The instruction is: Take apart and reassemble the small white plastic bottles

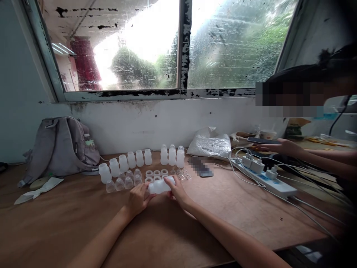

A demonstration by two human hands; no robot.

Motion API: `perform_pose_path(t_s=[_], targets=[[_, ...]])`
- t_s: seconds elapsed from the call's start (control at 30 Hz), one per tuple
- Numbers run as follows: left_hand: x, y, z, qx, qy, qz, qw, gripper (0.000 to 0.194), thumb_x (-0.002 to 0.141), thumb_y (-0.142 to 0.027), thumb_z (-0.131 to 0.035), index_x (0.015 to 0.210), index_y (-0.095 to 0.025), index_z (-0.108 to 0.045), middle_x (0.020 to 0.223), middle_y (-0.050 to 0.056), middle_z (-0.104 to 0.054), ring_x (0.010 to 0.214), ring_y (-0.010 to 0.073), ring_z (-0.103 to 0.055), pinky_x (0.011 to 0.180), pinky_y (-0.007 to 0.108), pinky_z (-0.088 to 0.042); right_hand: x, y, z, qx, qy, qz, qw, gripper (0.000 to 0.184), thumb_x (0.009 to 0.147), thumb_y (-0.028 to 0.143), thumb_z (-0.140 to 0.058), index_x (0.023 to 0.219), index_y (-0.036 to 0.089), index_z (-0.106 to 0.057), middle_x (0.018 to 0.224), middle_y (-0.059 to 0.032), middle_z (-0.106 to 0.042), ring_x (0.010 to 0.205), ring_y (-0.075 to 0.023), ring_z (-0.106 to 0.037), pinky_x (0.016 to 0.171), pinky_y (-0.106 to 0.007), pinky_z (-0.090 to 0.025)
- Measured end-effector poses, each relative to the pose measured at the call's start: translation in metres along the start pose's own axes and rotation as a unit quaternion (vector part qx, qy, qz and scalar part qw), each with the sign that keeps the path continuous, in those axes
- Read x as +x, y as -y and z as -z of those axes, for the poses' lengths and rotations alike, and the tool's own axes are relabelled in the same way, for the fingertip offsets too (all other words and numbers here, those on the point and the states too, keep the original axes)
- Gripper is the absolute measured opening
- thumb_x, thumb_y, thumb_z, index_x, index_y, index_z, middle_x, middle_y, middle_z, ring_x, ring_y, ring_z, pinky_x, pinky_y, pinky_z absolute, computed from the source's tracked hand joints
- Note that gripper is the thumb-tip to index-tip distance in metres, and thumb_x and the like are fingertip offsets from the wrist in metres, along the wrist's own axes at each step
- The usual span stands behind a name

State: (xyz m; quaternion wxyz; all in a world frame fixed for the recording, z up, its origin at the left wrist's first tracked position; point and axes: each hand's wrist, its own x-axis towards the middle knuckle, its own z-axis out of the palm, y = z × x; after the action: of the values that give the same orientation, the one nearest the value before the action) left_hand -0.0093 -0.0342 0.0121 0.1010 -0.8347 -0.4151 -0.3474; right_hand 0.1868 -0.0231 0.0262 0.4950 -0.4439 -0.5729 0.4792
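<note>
A translucent white baby bottle (159, 187) lies sideways between my two hands, just above the table. My left hand (138, 197) is closed round its left end. Wrapped over the other end is my right hand (178, 192), which hides that tip. Just beyond them sit several white screw rings (157, 174) and, to their right, small thin clear-looking rings or discs (185, 175). Clear dome caps (128, 181) stand left of the rings. Behind those, open bottle bodies (123, 163) form a curved row. Three capped bottles (172, 155) stand upright farther back.
A grey backpack (63, 145) and a white paper strip (41, 190) are at the left. On the right, a power strip (267, 180) trails cables across the brown table (223, 212). A silver plastic package (210, 144) lies by the wall. Another person's hands (287, 149) hold a phone.
</note>
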Motion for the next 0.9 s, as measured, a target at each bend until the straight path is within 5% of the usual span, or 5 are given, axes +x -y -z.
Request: perform_pose_path(t_s=[0.43,0.63,0.7,0.8,0.9], targets=[[-0.002,-0.013,0.012,-0.118,0.055,0.005,0.991,0.025,0.077,-0.033,-0.046,0.095,-0.016,-0.047,0.073,0.005,-0.058,0.057,0.0139,-0.053,0.051,0.022,-0.039,-0.007,0.012,0.000,-0.011,0.052,0.096,0.994,0.028,0.074,0.043,-0.052,0.088,0.020,-0.044,0.067,0.0037,-0.050,0.043,-0.0056,-0.045,0.037,-0.018,-0.037],[0.002,-0.019,0.016,-0.217,0.082,0.082,0.969,0.031,0.077,-0.045,-0.043,0.080,-0.016,-0.051,0.062,0.002,-0.053,0.053,0.0121,-0.048,0.051,0.022,-0.036,-0.010,0.023,0.005,-0.024,0.051,0.116,0.992,0.027,0.072,0.041,-0.054,0.090,0.021,-0.047,0.073,0.0020,-0.051,0.056,-0.0088,-0.047,0.043,-0.018,-0.039],[0.004,-0.018,0.011,-0.315,0.118,0.154,0.929,0.043,0.078,-0.053,-0.034,0.066,-0.015,-0.051,0.053,0.001,-0.050,0.044,0.0097,-0.044,0.045,0.021,-0.032,-0.011,0.028,0.006,-0.028,0.060,0.121,0.990,0.028,0.072,0.040,-0.055,0.092,0.022,-0.047,0.076,0.0016,-0.051,0.060,-0.0097,-0.047,0.046,-0.018,-0.040],[0.007,-0.012,0.003,-0.476,0.176,0.283,0.814,0.064,0.076,-0.063,-0.013,0.056,-0.014,-0.048,0.040,-0.001,-0.042,0.030,0.0064,-0.033,0.033,0.020,-0.022,-0.012,0.034,0.005,-0.018,0.077,0.130,0.988,0.032,0.069,0.037,-0.059,0.094,0.023,-0.047,0.080,0.0017,-0.050,0.066,-0.0105,-0.047,0.052,-0.019,-0.042],[0.009,-0.005,-0.001,-0.542,0.135,0.350,0.752,0.065,0.073,-0.066,-0.018,0.074,-0.012,-0.053,0.050,-0.001,-0.048,0.029,0.0050,-0.036,0.029,0.017,-0.018,-0.009,0.033,0.005,0.004,0.070,0.128,0.989,0.032,0.068,0.035,-0.060,0.095,0.023,-0.046,0.080,0.0020,-0.049,0.067,-0.0107,-0.047,0.054,-0.020,-0.041]])
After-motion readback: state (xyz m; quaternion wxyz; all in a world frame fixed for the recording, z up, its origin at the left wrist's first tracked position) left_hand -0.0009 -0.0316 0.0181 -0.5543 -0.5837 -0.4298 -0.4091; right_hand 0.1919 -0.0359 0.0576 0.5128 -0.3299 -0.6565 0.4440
